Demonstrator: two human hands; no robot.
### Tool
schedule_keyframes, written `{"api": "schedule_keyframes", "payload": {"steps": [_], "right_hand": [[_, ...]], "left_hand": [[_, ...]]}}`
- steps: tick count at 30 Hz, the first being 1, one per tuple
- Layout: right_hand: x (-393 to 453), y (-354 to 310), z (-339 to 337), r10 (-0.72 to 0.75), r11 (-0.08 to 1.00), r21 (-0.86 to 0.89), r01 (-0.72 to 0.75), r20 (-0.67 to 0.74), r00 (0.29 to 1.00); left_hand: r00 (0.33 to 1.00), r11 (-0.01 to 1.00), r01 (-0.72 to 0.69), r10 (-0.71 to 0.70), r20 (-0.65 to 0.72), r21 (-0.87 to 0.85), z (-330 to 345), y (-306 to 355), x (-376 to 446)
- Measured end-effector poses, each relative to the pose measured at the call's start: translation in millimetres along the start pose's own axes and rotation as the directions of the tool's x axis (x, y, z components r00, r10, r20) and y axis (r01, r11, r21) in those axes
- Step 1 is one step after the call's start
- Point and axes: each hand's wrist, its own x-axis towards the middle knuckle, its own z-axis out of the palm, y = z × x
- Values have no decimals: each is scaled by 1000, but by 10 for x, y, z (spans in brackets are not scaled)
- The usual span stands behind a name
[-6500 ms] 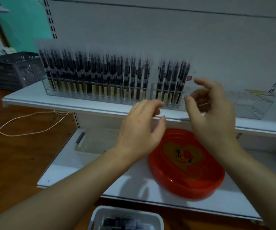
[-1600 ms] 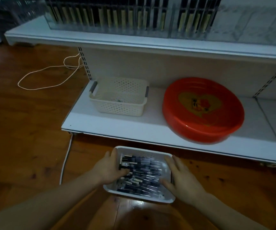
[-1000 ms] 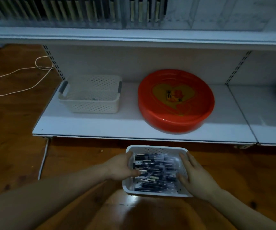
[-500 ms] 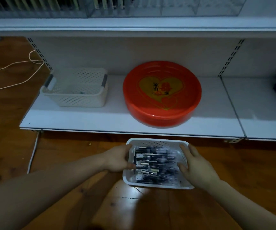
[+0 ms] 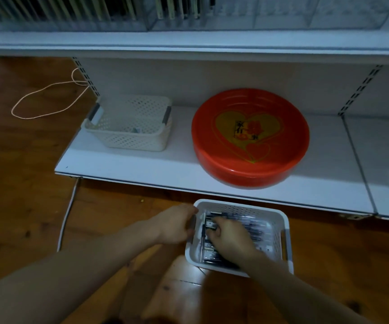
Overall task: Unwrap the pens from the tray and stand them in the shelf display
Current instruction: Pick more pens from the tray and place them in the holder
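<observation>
I am looking down at the tray (image 5: 280, 232) sitting on the wooden floor just in front of the lower shelf (image 5: 165, 174), and it is still lying thick with wrapped pens (image 5: 256, 226), so I am judging most of the work in this tray as still ahead. My left hand (image 5: 177, 226) is gripping the tray's left rim, fingers curled over the edge and steadying it. My right hand (image 5: 229, 238) is reaching down into the pile with its fingers bent among the pens near the left end; I cannot tell whether it is actually pinching one yet or only sorting through them. Up on the top shelf the display (image 5: 95, 12) is showing long rows of pens standing in its left part, while the clear compartments to the right are looking unfilled, so I am reading the job as well begun but with room, and stock, still to go
</observation>
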Motion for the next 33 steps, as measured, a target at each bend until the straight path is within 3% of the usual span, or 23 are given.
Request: {"api": "schedule_keyframes", "payload": {"steps": [12,15,19,25,29,33], "right_hand": [[530,-8,363,220,971,69,-228,102,970],[480,-35,298,237,950,193,-246,68,969],[246,-77,103,120,944,312,-105,-30,992],[-123,-290,-519,-33,943,326,68,-110,993],[-365,-459,-1020,-55,930,337,147,-269,962],[-498,-628,-1467,-64,884,398,245,-416,907]], "left_hand": [[999,999,-35,35,-17,-5,20,-195,137],[992,998,-66,63,-109,-18,-30,-243,198],[927,985,-154,118,-356,-75,-142,-187,283],[913,913,-339,260,-314,-229,-457,69,319],[912,751,-384,217,-348,-538,-822,251,232],[862,632,-462,154,-483,-622,-1124,353,192]]}}
